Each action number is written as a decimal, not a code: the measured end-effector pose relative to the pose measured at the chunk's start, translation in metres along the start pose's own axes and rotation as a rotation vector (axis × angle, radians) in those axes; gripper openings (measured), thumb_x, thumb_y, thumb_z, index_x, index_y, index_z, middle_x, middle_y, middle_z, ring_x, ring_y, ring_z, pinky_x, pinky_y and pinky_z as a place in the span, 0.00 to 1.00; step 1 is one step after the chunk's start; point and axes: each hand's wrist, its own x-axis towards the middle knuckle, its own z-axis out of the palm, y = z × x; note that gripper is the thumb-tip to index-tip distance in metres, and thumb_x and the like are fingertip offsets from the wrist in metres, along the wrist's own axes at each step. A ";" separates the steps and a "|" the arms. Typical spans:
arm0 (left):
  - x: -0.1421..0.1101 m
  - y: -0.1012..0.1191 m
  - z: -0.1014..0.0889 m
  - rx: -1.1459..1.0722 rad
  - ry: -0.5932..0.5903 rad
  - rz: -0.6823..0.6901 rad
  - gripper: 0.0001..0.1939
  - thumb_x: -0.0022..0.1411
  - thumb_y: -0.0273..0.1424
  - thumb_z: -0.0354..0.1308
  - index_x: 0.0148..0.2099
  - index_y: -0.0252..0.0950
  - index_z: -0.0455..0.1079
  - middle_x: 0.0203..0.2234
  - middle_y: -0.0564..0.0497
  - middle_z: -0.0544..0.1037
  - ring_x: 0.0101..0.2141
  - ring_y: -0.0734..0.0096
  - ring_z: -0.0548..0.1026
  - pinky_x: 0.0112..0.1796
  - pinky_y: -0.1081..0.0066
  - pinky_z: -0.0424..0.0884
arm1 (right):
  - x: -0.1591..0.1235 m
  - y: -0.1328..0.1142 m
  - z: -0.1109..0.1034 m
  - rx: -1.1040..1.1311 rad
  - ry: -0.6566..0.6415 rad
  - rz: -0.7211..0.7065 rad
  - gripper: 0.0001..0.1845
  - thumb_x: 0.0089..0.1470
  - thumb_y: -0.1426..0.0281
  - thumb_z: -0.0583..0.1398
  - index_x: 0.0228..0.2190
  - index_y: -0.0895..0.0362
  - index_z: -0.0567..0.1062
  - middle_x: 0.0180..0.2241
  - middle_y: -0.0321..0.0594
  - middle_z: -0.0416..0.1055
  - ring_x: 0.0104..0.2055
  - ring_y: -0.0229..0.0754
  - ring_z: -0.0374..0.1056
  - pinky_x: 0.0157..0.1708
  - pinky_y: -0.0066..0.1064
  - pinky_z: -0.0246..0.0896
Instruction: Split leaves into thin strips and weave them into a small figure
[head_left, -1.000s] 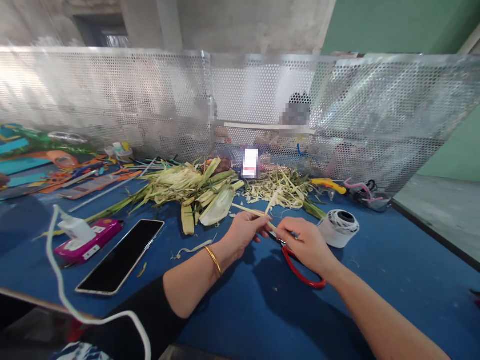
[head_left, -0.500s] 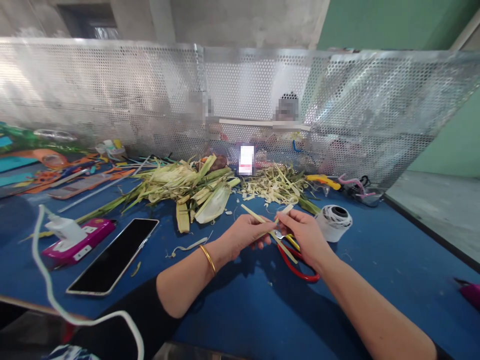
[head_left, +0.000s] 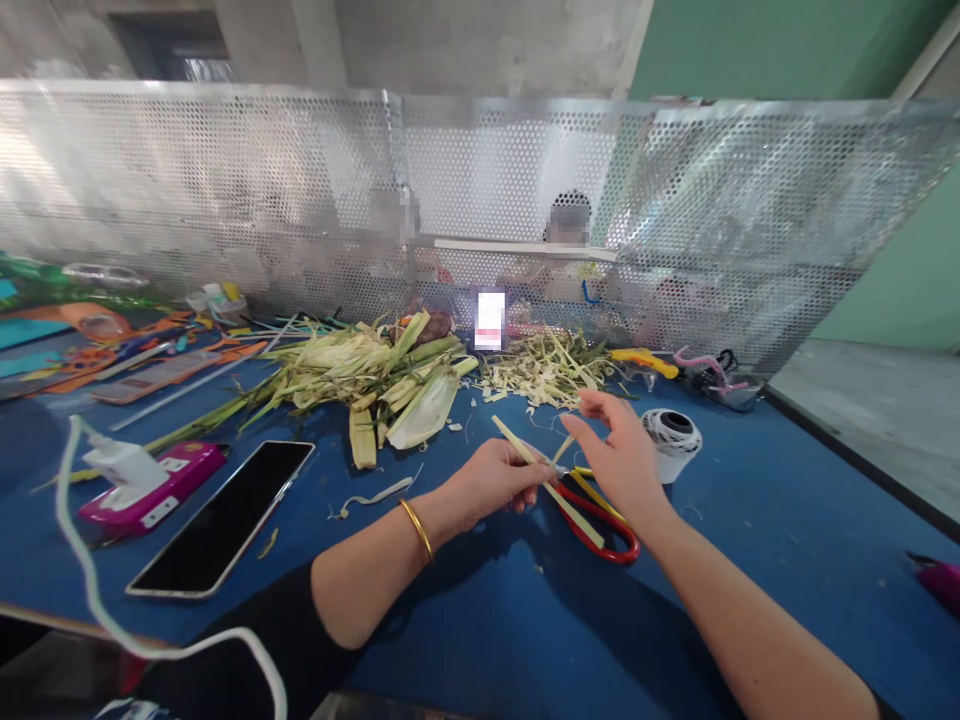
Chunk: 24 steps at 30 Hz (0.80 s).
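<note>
My left hand (head_left: 491, 485) is closed on a long pale palm-leaf strip (head_left: 577, 517) that runs slantwise from above the fingers down to the right. The strip lies across red-handled scissors (head_left: 604, 520) resting on the blue table (head_left: 480, 620). Just right of the strip, my right hand (head_left: 626, 455) hovers over the scissors with fingers stretched apart and nothing gripped. A short thin strip (head_left: 562, 448) sticks up between the two hands. A spool of white thread (head_left: 671, 432) stands just right of my right hand.
A pile of green and pale leaves (head_left: 375, 370) and shredded strips (head_left: 547, 368) lie behind the hands. A black phone (head_left: 221, 515), a pink power bank (head_left: 154, 483) and a white cable (head_left: 82, 570) sit at left. A perforated metal screen (head_left: 225, 200) closes the back, with people behind it.
My right hand has let go of the strip, lifted and spread its fingers. The left hand keeps its hold, and the strip now lies over the scissors.
</note>
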 end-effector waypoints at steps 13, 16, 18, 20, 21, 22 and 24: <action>-0.001 -0.006 0.012 0.079 -0.052 -0.029 0.14 0.52 0.39 0.61 0.25 0.33 0.71 0.15 0.55 0.70 0.14 0.80 0.65 0.18 0.78 0.56 | -0.014 -0.017 0.008 0.077 -0.272 0.086 0.10 0.47 0.64 0.60 0.19 0.54 0.70 0.22 0.34 0.69 0.28 0.41 0.63 0.31 0.32 0.55; -0.001 -0.006 0.011 0.071 -0.085 -0.013 0.16 0.48 0.42 0.64 0.23 0.33 0.70 0.15 0.55 0.71 0.15 0.80 0.66 0.19 0.77 0.57 | -0.015 -0.015 0.011 0.030 -0.188 0.032 0.12 0.48 0.64 0.59 0.18 0.54 0.68 0.22 0.35 0.68 0.27 0.41 0.62 0.31 0.32 0.55; -0.001 -0.006 0.010 0.081 -0.113 -0.020 0.16 0.48 0.41 0.64 0.23 0.33 0.70 0.14 0.55 0.71 0.16 0.79 0.67 0.19 0.78 0.56 | -0.014 -0.013 0.012 -0.004 -0.209 -0.066 0.12 0.50 0.66 0.59 0.18 0.53 0.68 0.22 0.35 0.69 0.28 0.41 0.64 0.36 0.34 0.57; 0.000 -0.006 0.008 0.072 -0.094 -0.038 0.14 0.50 0.40 0.63 0.25 0.33 0.72 0.14 0.55 0.71 0.16 0.79 0.67 0.18 0.78 0.55 | -0.011 -0.009 0.010 -0.028 -0.226 -0.178 0.10 0.51 0.66 0.59 0.20 0.52 0.70 0.26 0.37 0.72 0.33 0.44 0.67 0.43 0.38 0.57; 0.001 -0.005 0.007 0.055 -0.061 -0.044 0.13 0.51 0.39 0.62 0.26 0.33 0.72 0.15 0.55 0.71 0.16 0.80 0.66 0.18 0.78 0.54 | -0.008 -0.006 0.009 -0.037 -0.199 -0.201 0.07 0.51 0.65 0.59 0.24 0.52 0.73 0.29 0.39 0.74 0.36 0.45 0.67 0.46 0.40 0.56; 0.001 -0.005 0.005 0.031 -0.015 -0.043 0.13 0.53 0.39 0.61 0.28 0.32 0.73 0.15 0.54 0.72 0.16 0.80 0.66 0.18 0.78 0.54 | -0.004 -0.002 0.007 -0.038 -0.146 -0.186 0.06 0.51 0.64 0.59 0.29 0.52 0.74 0.34 0.41 0.74 0.39 0.47 0.67 0.46 0.41 0.56; 0.002 -0.004 0.003 -0.023 0.076 -0.025 0.14 0.55 0.39 0.58 0.31 0.32 0.75 0.17 0.54 0.72 0.16 0.80 0.66 0.17 0.79 0.54 | 0.003 0.004 0.003 -0.002 0.005 -0.008 0.16 0.49 0.57 0.61 0.36 0.54 0.75 0.38 0.45 0.73 0.39 0.48 0.67 0.41 0.40 0.59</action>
